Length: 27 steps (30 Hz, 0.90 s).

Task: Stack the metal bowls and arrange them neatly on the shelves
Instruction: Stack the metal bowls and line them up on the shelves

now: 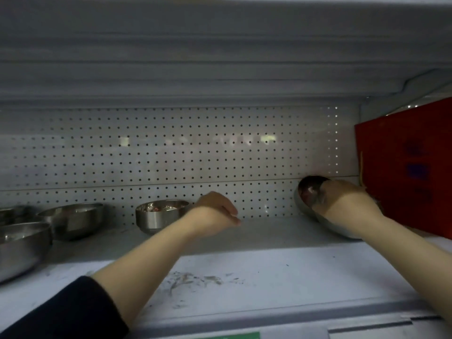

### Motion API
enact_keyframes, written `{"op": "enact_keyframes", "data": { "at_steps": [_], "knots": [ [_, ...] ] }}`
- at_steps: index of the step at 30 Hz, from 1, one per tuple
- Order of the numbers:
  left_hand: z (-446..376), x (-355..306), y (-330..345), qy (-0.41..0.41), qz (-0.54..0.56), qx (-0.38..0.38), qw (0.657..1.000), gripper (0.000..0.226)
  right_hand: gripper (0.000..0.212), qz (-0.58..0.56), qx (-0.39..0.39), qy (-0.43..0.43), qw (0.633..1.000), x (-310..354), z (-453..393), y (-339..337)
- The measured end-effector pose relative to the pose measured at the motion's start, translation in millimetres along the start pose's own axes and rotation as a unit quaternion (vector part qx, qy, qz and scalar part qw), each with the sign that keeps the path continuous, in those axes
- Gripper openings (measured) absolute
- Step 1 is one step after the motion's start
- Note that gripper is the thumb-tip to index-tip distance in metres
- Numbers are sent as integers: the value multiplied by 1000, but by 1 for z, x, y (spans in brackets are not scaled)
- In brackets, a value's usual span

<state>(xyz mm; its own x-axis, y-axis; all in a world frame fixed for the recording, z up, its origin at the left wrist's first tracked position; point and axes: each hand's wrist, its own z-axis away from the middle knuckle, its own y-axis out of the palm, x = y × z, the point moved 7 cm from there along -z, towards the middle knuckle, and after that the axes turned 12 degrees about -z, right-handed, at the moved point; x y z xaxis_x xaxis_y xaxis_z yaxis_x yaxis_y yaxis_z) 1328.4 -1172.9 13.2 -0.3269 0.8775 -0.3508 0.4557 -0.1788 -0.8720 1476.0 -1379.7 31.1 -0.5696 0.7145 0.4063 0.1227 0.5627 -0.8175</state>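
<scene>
On the shelf (269,270), right hand (342,201) grips a tilted bowl (305,192).

Head view, close, facing forward into shelf (269,277)

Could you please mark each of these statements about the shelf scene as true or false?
1. The right hand holds a tilted round metal bowl next to the red cardboard box. True.
2. The left hand grips the small steel bowl by the white pegboard back panel. False: it hovers beside that bowl, fingers loosely curled, holding nothing.
3. The red cardboard box stands at the left end of the shelf. False: it stands at the right end.
4. Several upright metal bowls sit at the left of the white shelf. True.
5. The person's left arm wears a dark sleeve. True.
</scene>
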Motion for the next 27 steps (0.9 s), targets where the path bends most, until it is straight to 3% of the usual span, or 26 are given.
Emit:
{"op": "enact_keyframes", "data": {
  "at_steps": [3,7,14,19,21,23,27],
  "knots": [
    [-6,-24,32,20,-72,20,997,26,37,19,-12,42,999,-15,2,5],
    [0,-24,53,60,-149,25,987,31,31,43,-5,42,998,-15,4,11],
    [0,-6,39,2,-88,11,996,35,46,42,53,68,995,-6,8,14],
    [-1,3,30,-38,31,-8,999,48,41,15,59,-41,997,30,18,15],
    [-1,7,28,-56,105,-7,993,60,37,2,11,-132,991,58,32,14],
    [0,12,23,-74,183,-5,980,70,20,-35,-24,-196,980,84,46,13],
    [8,28,1,-60,199,-28,978,57,15,-40,-7,-263,964,135,68,20]
  ]
}}
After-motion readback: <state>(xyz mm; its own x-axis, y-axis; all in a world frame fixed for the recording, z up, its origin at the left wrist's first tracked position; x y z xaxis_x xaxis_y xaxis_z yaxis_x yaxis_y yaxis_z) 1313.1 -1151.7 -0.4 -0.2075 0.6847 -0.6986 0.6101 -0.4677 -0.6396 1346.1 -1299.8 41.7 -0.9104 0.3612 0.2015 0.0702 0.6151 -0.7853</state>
